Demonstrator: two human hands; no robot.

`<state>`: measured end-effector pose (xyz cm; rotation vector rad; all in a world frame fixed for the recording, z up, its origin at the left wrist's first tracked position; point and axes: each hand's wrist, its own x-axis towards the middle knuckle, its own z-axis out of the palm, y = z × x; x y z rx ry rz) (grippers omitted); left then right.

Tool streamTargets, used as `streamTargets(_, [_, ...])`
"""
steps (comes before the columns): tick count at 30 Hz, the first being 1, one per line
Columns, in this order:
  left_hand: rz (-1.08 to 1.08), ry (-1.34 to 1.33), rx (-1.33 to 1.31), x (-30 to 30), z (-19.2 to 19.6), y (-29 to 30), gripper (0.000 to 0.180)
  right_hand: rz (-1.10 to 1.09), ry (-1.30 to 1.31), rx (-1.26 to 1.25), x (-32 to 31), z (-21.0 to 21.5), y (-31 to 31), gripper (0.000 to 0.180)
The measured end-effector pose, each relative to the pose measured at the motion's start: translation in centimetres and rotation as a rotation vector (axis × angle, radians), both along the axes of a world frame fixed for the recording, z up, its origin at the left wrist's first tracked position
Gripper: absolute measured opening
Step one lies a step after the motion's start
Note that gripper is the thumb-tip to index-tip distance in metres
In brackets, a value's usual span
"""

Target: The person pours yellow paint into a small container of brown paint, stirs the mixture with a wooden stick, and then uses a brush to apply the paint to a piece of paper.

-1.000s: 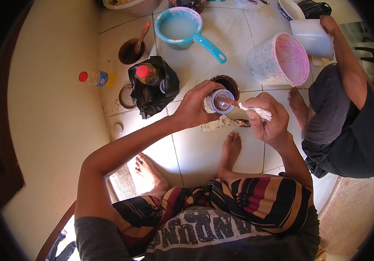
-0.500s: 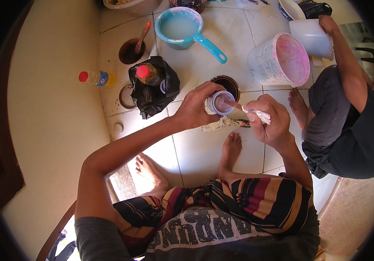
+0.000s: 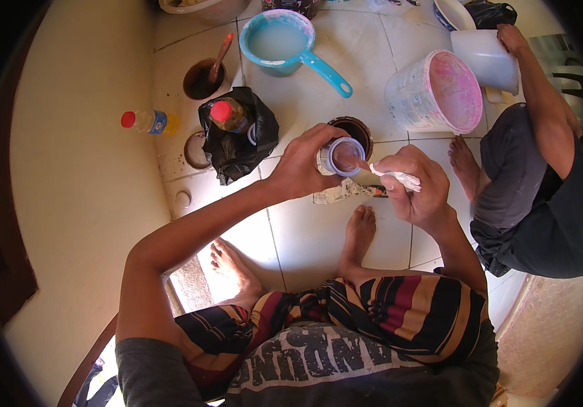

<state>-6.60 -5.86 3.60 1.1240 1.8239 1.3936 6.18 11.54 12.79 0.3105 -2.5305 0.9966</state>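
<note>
My left hand (image 3: 307, 163) is closed round a small clear plastic cup (image 3: 325, 163), tilted so its open mouth faces right. Pinkish-brown residue coats the inside. In my right hand (image 3: 422, 178), pinched between thumb and fingers, is a thin stick-like tool (image 3: 362, 163) with a brown end reaching into the cup. White crumpled material (image 3: 400, 179) surrounds the tool's near part; whether it is cloth or paper I cannot tell. Just behind the cup stands a dark brown pot (image 3: 357, 129), partly hidden. Below the cup lies a flat paint-stained thing (image 3: 335, 195) on the floor.
A turquoise dipper (image 3: 276, 66) of cloudy liquid stands ahead. Left are a brown pot with a brush (image 3: 220, 57), a black bag (image 3: 264, 117) holding a red-capped bottle, and another bottle (image 3: 150, 122). Right, a pink-stained bucket (image 3: 410, 102) lies near a seated person (image 3: 542, 203).
Very little differs. The whole view has shifted slightly, and both hands keep their holds on the cup and the tool.
</note>
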Motion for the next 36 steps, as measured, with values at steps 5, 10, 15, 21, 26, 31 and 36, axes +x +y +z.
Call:
streamTargets(5, [0.008, 0.017, 0.005, -0.1, 0.0, 0.1, 0.065, -0.035, 0.019, 0.043, 0.1, -0.1, 0.3, 0.019])
streamTargets(10, [0.009, 0.004, -0.013, -0.3, -0.1, -0.1, 0.065, -0.022, 0.005, -0.025, 0.1, -0.3, -0.1, 0.018])
streamTargets(15, [0.006, -0.004, 0.001, -0.2, -0.1, 0.2, 0.066, -0.054, 0.024, 0.044, -0.1, 0.1, 0.3, 0.015])
streamTargets(21, [0.003, -0.001, 0.008, -0.1, -0.2, -0.1, 0.066, -0.224, -0.107, -0.196, 0.5, -0.6, 0.0, 0.010])
streamTargets(26, [-0.005, -0.017, -0.003, 0.1, 0.2, 0.2, 0.067, -0.362, -0.067, -0.289, 0.7, -0.6, 0.8, 0.016])
streamTargets(31, [-0.007, -0.020, -0.007, -0.3, 0.1, -0.3, 0.066, -0.274, -0.049, -0.261, 1.0, 0.7, 0.9, 0.011])
streamTargets(36, [-0.016, -0.027, -0.012, -0.3, 0.5, 0.1, 0.065, -0.058, 0.058, -0.019, 0.1, 0.6, 0.7, 0.015])
